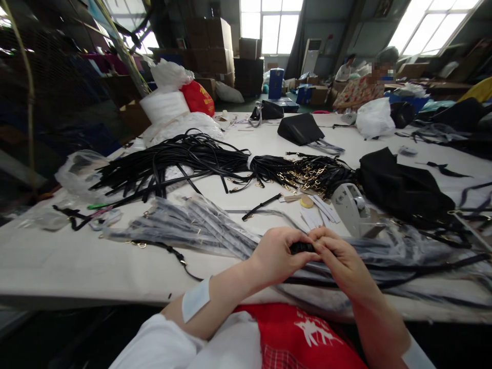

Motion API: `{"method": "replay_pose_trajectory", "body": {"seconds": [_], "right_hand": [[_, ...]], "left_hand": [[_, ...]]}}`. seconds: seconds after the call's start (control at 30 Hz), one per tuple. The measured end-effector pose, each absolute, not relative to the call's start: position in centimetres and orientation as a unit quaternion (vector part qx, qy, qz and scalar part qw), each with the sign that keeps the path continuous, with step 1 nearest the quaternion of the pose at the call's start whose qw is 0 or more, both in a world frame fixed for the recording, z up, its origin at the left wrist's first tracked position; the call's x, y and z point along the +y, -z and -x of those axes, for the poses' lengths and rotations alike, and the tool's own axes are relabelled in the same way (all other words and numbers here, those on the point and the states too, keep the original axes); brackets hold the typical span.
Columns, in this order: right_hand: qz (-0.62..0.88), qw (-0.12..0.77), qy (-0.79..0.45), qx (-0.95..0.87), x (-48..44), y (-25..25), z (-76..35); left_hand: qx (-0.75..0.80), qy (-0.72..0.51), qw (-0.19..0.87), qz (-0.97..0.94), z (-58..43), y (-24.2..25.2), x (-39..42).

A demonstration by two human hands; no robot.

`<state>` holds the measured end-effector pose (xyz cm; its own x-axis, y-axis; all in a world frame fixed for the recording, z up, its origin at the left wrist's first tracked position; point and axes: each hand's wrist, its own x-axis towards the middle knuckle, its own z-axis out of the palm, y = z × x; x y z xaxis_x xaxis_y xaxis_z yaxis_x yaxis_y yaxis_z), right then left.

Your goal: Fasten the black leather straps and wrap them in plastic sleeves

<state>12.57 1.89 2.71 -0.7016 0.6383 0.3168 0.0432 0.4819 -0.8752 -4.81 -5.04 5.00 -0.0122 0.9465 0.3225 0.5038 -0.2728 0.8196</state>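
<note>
Close together above the near part of the table, my left hand [279,256] and my right hand [340,259] meet at the fingertips. Between them is a black strap [302,248], bunched or folded and partly hidden by my fingers. My left fingers curl round it, and my right thumb and fingers pinch at its right end. Grey-black straps in clear plastic sleeves [200,225] lie below and to the left of my hands. One black strap with gold clasps [169,249] rests loose on the near left side.
A large bundle of black straps [184,156] with gold hooks [307,177] lies across the middle. A white tape dispenser [348,207], paper tags [325,209] and black bags [403,184] are to the right. A person [361,92] is beyond the table [46,266].
</note>
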Motion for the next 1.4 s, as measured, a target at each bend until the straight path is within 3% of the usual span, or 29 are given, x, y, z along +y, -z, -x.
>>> {"method": "replay_pose_trajectory", "body": {"seconds": [0.23, 0.57, 0.93, 1.23, 1.4], "right_hand": [[0.231, 0.39, -0.435, -0.778, 1.8, -2.6, -13.0], [0.212, 0.357, -0.391, -0.821, 2.2, -3.5, -13.6], [0.221, 0.338, -0.37, -0.837, 2.3, -4.1, -13.8], [0.221, 0.398, -0.393, -0.799, 2.9, -3.6, -14.3], [0.226, 0.376, -0.353, -0.826, 2.5, -3.5, -13.4]], "left_hand": [[0.538, -0.498, 0.29, -0.615, 4.8, -5.2, -5.1], [0.509, -0.505, 0.239, -0.655, 4.9, -5.1, -5.1], [0.516, -0.468, 0.251, -0.672, 4.3, -4.4, -4.7], [0.519, -0.495, 0.259, -0.647, 4.9, -4.9, -4.4], [0.525, -0.483, 0.263, -0.65, 4.3, -4.2, -4.3]]}}
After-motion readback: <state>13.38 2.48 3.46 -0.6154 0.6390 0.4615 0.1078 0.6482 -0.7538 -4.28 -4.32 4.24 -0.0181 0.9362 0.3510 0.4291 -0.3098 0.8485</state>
